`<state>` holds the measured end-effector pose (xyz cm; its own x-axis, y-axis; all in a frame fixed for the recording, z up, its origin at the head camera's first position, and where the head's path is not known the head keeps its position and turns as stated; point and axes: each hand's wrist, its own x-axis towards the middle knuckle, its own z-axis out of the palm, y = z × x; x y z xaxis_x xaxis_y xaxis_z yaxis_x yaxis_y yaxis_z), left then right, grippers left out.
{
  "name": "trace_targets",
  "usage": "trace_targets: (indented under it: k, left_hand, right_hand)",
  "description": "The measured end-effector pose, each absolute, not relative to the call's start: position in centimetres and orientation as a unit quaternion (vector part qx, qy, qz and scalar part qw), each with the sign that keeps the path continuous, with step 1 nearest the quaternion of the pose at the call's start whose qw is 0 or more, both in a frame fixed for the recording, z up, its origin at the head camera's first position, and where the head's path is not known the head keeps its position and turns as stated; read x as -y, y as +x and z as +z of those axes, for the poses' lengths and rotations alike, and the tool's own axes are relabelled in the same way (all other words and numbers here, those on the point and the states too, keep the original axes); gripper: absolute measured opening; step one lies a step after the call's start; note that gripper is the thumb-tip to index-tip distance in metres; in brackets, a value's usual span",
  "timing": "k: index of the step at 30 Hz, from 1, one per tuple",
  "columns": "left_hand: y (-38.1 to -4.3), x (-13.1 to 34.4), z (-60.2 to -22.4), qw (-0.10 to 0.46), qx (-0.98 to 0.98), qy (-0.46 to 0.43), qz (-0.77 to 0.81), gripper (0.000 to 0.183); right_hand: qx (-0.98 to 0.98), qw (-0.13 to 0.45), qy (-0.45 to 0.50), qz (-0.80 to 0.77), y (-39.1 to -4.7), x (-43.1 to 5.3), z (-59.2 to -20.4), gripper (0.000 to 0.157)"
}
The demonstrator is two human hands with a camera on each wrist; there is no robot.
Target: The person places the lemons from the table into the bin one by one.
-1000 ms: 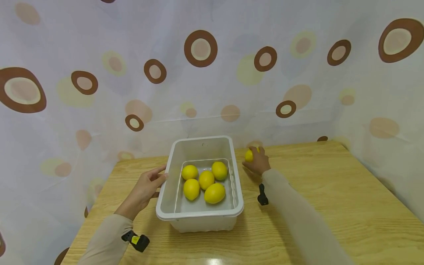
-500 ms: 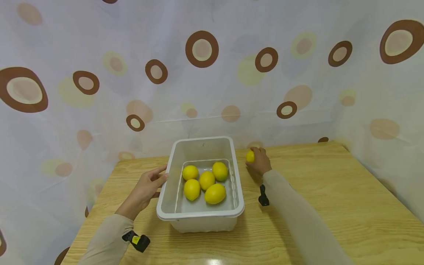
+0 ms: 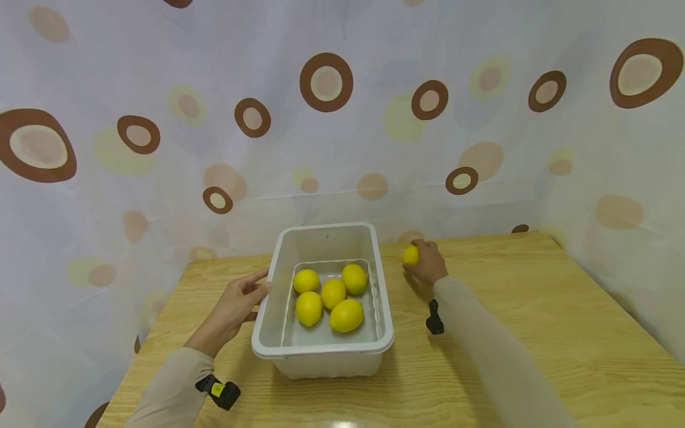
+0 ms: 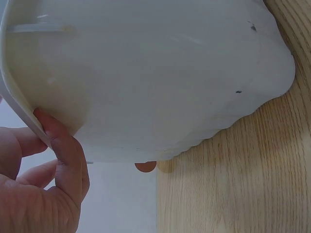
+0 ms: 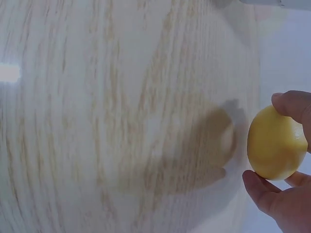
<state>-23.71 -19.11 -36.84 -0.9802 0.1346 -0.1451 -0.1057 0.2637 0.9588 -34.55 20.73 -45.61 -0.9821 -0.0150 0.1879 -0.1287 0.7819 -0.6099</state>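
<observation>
In the head view my left hand point(image 3: 235, 306) holds the left rim of a white plastic bin point(image 3: 321, 349), the thumb over the edge and fingers along the outside. The left wrist view shows the fingers bent at the rim, against the bin's outer wall point(image 4: 160, 82). Inside the bin several yellow lemons point(image 3: 346, 315) lie loose on the bottom. Right of the bin, near the table's back edge, my right hand point(image 3: 430, 263) pinches another lemon point(image 5: 276, 143) between thumb and fingers. The lemon's shadow falls on the table beside it in the right wrist view.
The bin stands on a light wooden table point(image 3: 514, 309). A pale curtain point(image 3: 332, 148) with brown and yellow circles hangs behind the table and along its sides. Black cameras point(image 3: 434, 318) are strapped to both wrists over beige sleeves.
My right hand, with the lemon in it, has moved slightly to the right, away from the bin. The left hand, the bin and the lemons inside stay put.
</observation>
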Motion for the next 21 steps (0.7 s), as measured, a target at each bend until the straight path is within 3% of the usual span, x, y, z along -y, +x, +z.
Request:
trace_targets:
  k: [21]
  left_hand:
    - [-23.7, 19.2, -36.9, 0.1, -0.785, 0.015, 0.611, 0.051]
  right_hand:
    - [0.947, 0.085, 0.098, 0.295, -32.9, -21.8, -40.4, 0.062]
